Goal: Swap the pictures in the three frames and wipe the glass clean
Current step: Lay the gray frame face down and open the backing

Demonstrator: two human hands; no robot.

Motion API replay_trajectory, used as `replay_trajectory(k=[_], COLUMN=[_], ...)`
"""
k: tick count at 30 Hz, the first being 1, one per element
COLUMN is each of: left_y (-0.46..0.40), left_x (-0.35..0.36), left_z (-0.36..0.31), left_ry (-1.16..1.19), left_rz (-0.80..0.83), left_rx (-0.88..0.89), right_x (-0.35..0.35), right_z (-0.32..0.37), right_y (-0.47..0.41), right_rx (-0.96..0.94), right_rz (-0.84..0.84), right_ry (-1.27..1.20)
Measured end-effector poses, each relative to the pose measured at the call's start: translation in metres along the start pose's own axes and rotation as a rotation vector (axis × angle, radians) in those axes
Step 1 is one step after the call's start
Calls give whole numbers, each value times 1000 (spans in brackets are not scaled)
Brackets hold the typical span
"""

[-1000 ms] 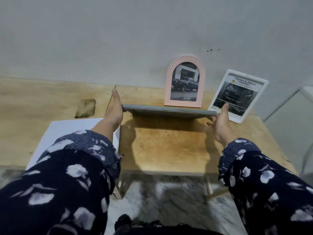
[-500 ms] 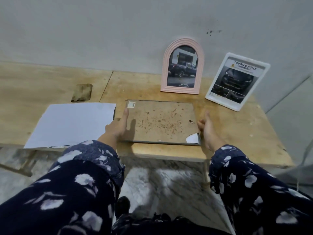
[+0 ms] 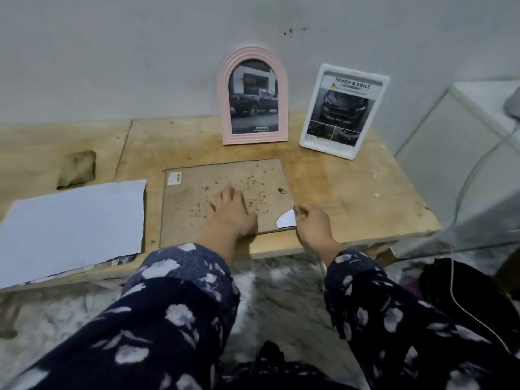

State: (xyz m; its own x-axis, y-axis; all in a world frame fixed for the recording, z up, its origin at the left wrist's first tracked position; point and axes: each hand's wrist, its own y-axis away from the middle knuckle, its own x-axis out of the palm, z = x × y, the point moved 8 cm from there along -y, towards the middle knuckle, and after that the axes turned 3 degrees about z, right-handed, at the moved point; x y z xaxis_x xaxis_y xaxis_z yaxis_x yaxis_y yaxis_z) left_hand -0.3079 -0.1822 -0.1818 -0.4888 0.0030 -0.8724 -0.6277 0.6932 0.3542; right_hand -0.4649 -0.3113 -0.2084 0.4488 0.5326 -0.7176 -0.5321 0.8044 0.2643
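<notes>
Nearest us, our left hand (image 3: pixel 233 215) presses flat, fingers spread, on the face-down frame (image 3: pixel 197 198) lying on the wooden table (image 3: pixel 351 187). At its four o'clock corner our right hand (image 3: pixel 313 226) pinches a small clip. At twelve o'clock stands the pink arched frame (image 3: pixel 254 95); at one, the white frame (image 3: pixel 344 111).

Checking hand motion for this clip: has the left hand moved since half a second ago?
Yes. The left hand went from the left edge of the face-down frame onto its backing, rightward toward the hanger clip.
</notes>
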Motion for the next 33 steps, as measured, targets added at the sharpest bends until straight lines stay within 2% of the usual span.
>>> replay_trajectory(k=[4, 10, 15, 24, 29, 33], left_y=[-9, -20, -21, -32, -27, -30], left_x=[26, 37, 30, 35, 24, 23], left_z=[-44, -51, -70, -93, -117, -117], left_ry=[-83, -191, -479, -692, -873, -908], left_rz=[72, 104, 87, 217, 310, 363], left_rx=[105, 99, 197, 192, 357, 352], right_x=[0, 0, -1, 1, -3, -3], right_z=[-2, -8, -9, -9, -9, -9], right_y=[-2, -3, 0, -1, -3, -1], right_rx=[-48, -20, 7, 29, 31, 36], right_rz=[34, -32, -79, -37, -30, -30], right_ry=[-2, -104, -140, -163, -171, -179])
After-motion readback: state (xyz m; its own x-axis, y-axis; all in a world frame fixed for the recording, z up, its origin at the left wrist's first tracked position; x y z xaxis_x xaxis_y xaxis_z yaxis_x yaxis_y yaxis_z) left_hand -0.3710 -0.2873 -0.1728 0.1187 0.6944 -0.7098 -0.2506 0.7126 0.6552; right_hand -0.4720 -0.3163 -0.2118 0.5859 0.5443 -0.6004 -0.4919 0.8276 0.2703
